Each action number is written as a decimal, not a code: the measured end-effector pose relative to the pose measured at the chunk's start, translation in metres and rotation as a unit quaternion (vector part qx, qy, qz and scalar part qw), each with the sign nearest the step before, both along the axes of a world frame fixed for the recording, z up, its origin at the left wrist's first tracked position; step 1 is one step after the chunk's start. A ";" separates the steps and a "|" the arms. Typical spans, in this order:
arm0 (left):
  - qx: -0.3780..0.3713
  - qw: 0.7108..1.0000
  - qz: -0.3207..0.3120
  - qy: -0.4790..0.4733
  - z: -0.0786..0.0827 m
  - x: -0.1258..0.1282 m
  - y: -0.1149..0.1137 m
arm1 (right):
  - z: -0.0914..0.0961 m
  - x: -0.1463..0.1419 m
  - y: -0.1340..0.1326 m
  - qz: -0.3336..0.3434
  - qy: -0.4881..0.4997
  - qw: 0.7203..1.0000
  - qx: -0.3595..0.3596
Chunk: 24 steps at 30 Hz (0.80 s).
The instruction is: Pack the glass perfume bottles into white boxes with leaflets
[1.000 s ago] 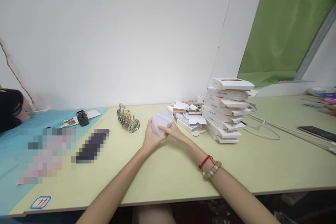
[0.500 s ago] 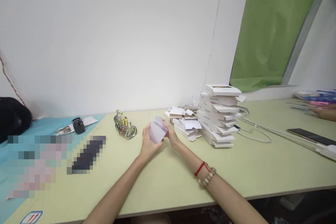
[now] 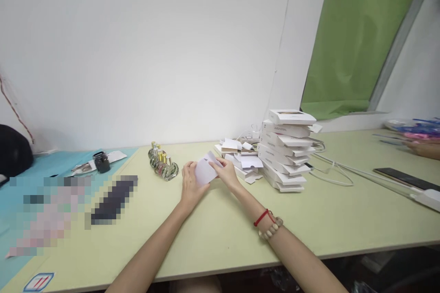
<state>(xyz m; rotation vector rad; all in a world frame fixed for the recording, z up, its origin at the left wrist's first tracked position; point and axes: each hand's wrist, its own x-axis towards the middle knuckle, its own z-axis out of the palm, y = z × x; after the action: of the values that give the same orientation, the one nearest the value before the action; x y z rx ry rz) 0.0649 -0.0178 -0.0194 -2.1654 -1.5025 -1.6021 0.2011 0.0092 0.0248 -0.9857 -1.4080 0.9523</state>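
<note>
Both my hands hold a small white cardboard piece (image 3: 205, 170), a flat box blank, above the pale green table (image 3: 213, 233). My left hand (image 3: 190, 186) grips its left side with fingers closed on it. My right hand (image 3: 226, 173) pinches its upper right edge; that wrist wears a red string and a bead bracelet. A cluster of small glass bottles with gold caps (image 3: 162, 163) stands just left of my hands. Loose flat white boxes (image 3: 242, 155) lie just right of them.
A tall stack of white boxes (image 3: 285, 151) stands right of the loose ones, with white cables (image 3: 335, 174) behind. A dark phone (image 3: 405, 178) lies at far right, near another person's hand (image 3: 424, 149). A black jar (image 3: 101, 162) sits on the blue mat (image 3: 20, 178) at left.
The white piece went from a rounded, opened shape to a flatter one, tilted and lower toward the table. My hands shifted slightly around it. The camera view moved a little.
</note>
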 end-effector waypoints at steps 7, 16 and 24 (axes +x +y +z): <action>0.012 1.000 0.008 0.025 0.000 -0.003 0.000 | -0.002 0.010 0.011 0.034 -0.064 0.996 0.054; -0.017 0.995 0.008 0.099 0.005 -0.001 -0.006 | -0.004 0.008 0.015 -0.006 -0.077 0.992 0.102; 0.007 0.993 0.074 0.088 0.000 -0.002 -0.002 | -0.008 0.004 0.013 0.022 -0.121 0.986 0.108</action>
<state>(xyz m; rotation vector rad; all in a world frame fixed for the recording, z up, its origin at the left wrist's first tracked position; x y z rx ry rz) 0.0630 -0.0201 -0.0191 -2.0706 -1.5512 -1.3356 0.2047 0.0217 0.0164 -0.9327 -1.7043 0.7106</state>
